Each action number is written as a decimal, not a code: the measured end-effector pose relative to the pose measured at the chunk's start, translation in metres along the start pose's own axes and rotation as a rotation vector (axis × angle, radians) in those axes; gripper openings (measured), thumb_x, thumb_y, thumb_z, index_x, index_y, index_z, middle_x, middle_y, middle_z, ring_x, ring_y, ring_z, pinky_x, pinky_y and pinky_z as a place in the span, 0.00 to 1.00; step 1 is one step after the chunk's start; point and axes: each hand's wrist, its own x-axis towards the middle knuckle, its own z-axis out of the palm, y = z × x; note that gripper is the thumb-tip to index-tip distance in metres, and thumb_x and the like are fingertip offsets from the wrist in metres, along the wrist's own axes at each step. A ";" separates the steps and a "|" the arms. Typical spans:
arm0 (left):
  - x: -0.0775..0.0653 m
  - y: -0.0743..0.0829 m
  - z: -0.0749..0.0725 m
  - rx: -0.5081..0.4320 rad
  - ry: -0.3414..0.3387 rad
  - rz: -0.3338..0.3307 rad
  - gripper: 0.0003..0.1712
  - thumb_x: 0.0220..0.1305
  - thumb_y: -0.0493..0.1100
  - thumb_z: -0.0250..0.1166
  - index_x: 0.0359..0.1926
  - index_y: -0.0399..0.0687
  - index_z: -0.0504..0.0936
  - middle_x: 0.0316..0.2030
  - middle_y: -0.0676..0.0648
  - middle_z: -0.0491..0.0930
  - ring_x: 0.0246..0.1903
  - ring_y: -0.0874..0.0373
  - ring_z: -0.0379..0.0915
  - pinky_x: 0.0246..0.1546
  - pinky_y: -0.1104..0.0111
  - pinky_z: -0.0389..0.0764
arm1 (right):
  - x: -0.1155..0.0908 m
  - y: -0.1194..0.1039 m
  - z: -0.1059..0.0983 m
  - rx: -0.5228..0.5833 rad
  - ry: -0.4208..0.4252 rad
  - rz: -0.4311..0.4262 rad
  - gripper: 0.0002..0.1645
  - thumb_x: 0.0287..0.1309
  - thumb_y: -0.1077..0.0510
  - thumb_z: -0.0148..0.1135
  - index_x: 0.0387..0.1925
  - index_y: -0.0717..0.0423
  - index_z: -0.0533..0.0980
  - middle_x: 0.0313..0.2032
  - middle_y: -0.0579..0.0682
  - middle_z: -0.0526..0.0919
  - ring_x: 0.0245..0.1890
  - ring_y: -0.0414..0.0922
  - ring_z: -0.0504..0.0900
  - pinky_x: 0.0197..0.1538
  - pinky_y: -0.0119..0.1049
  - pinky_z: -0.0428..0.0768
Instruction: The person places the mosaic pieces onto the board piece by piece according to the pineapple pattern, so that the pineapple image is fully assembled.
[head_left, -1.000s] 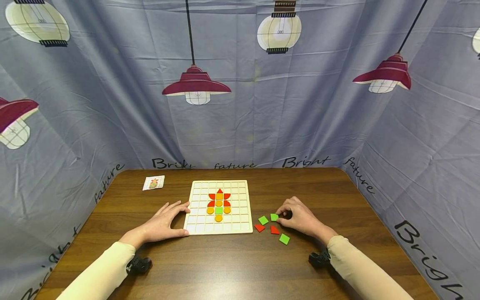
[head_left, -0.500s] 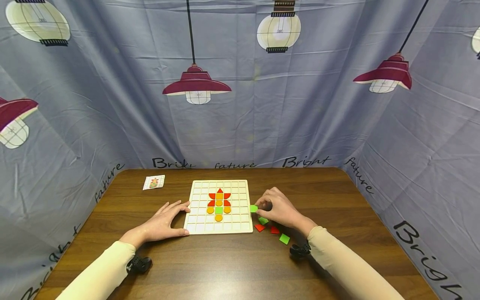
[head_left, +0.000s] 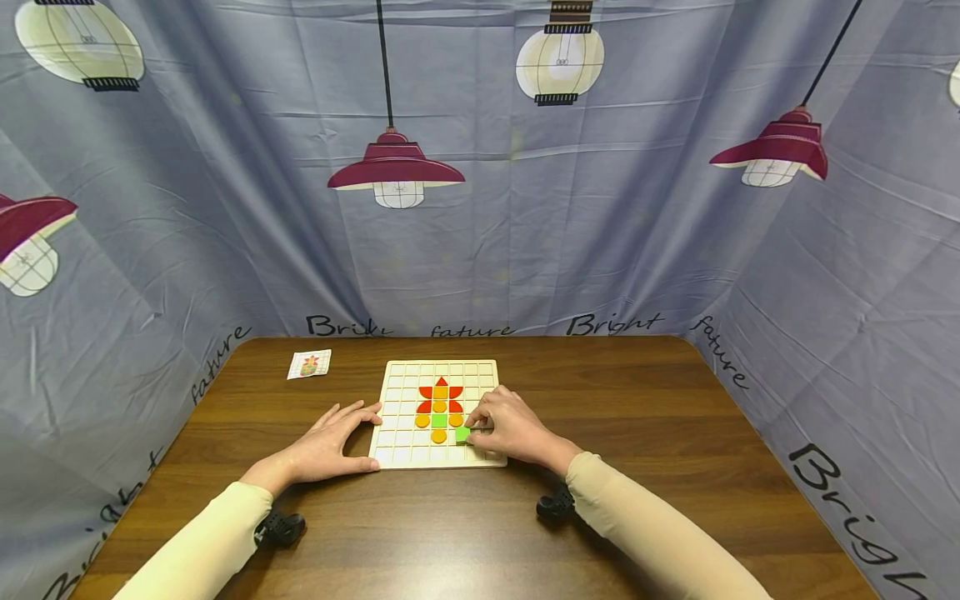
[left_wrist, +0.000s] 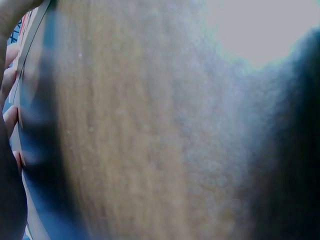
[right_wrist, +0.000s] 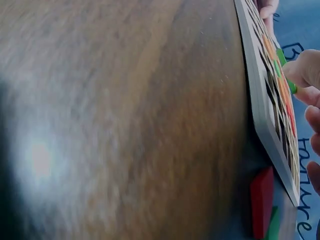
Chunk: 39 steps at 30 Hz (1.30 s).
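A cream gridded board (head_left: 401, 375) lies on the table, bearing a pattern of red, orange and green tiles. My left hand (head_left: 318, 450) rests at the board's left edge, thumb by the near corner and fingers spread farther up. In the left wrist view, fingertips (left_wrist: 11, 117) touch the board's side. With thumb and fingers my right hand (head_left: 517, 427) pinches a green square tile (head_left: 462, 436). It is held over the board, just right of the lowest orange round tile (head_left: 438, 436). From the right wrist side, the green tile (right_wrist: 282, 57) stands tilted above the board's surface.
A small card (head_left: 309, 364) printed with a similar coloured pattern lies at the table's back left. Beyond the board's near right corner, a loose red tile (right_wrist: 262, 202) and a green tile (right_wrist: 273, 225) lie on the table; my right hand and sleeve hide them in the head view.
My right hand has carried the green square tile leftward from the loose tiles to over the board. My left hand has stayed at the board's edge.
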 end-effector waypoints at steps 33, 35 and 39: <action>0.001 0.000 0.000 0.007 0.001 0.001 0.39 0.59 0.68 0.71 0.63 0.54 0.74 0.76 0.45 0.63 0.75 0.37 0.52 0.74 0.37 0.43 | 0.005 -0.003 0.012 -0.039 0.026 0.008 0.08 0.53 0.46 0.78 0.33 0.41 0.88 0.29 0.33 0.76 0.35 0.37 0.68 0.41 0.35 0.71; 0.001 0.000 0.000 0.005 0.001 0.001 0.39 0.59 0.68 0.71 0.63 0.54 0.74 0.76 0.45 0.62 0.75 0.36 0.52 0.74 0.37 0.43 | 0.005 -0.002 0.011 -0.043 0.021 0.004 0.08 0.53 0.47 0.78 0.33 0.41 0.88 0.29 0.34 0.76 0.35 0.37 0.68 0.41 0.35 0.71; 0.000 0.001 0.000 0.002 -0.004 -0.003 0.39 0.59 0.69 0.70 0.63 0.54 0.74 0.76 0.46 0.62 0.75 0.37 0.52 0.74 0.37 0.42 | 0.003 -0.001 0.005 -0.036 0.015 0.011 0.07 0.55 0.47 0.77 0.35 0.41 0.88 0.30 0.34 0.77 0.37 0.37 0.69 0.43 0.35 0.71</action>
